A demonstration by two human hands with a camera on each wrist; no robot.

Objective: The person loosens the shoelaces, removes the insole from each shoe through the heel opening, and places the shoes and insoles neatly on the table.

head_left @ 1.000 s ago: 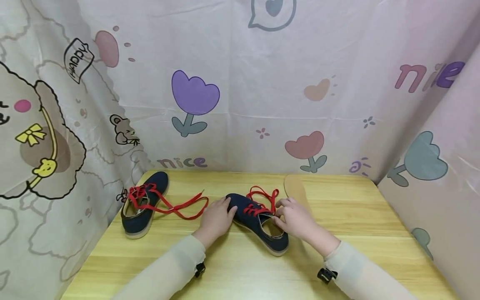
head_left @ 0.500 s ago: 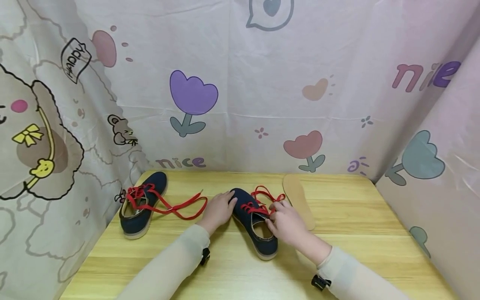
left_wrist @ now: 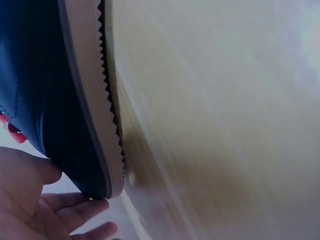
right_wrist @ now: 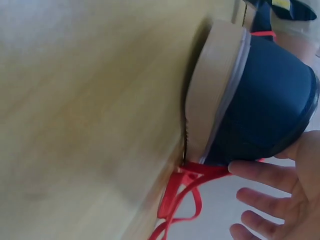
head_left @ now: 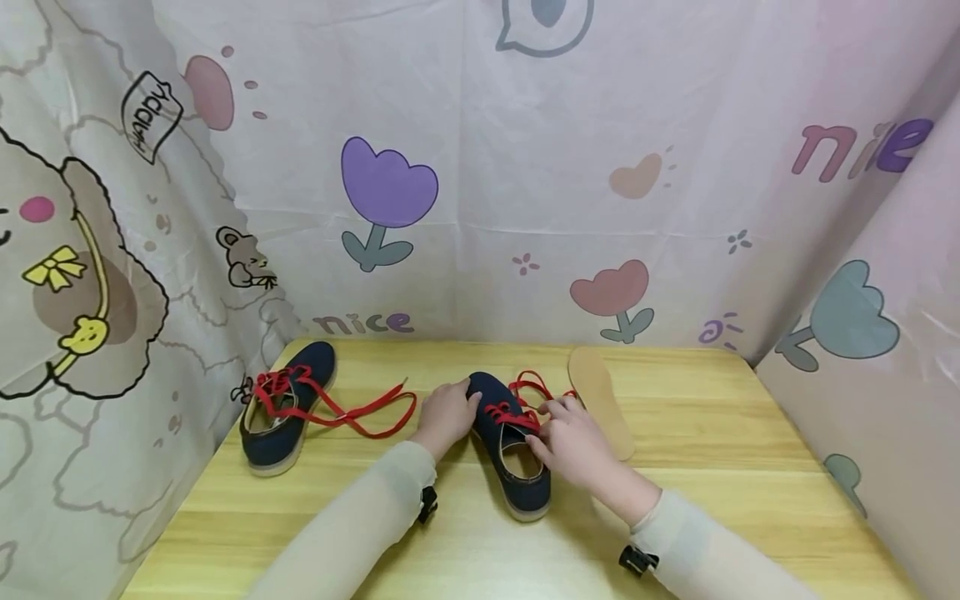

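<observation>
A navy shoe (head_left: 491, 408) with a pale sole sits on the table, toe pointing away and slightly left. My left hand (head_left: 446, 414) grips its toe; in the left wrist view the thumb lies against the upper and the fingertips (left_wrist: 82, 212) touch the front. At the collar, my right hand (head_left: 573, 442) pinches the shoe's right side between thumb and index finger, the other fingers spread apart in the right wrist view. Red laces (head_left: 512, 417) cross the tongue, and a loose loop lies beyond the right hand. The thumb's inner end is partly hidden.
A second navy shoe (head_left: 273, 450) stands at the table's left, its red lace (head_left: 375, 433) trailing right. Behind my right hand lies a tan insole (head_left: 600, 400). The wooden table (head_left: 750, 483) meets a printed curtain (head_left: 480, 283) at its back and sides.
The shoe has turned, its heel swinging left and toward me, its toe shifting right and away. Both hands have moved with it. More of the insole now shows.
</observation>
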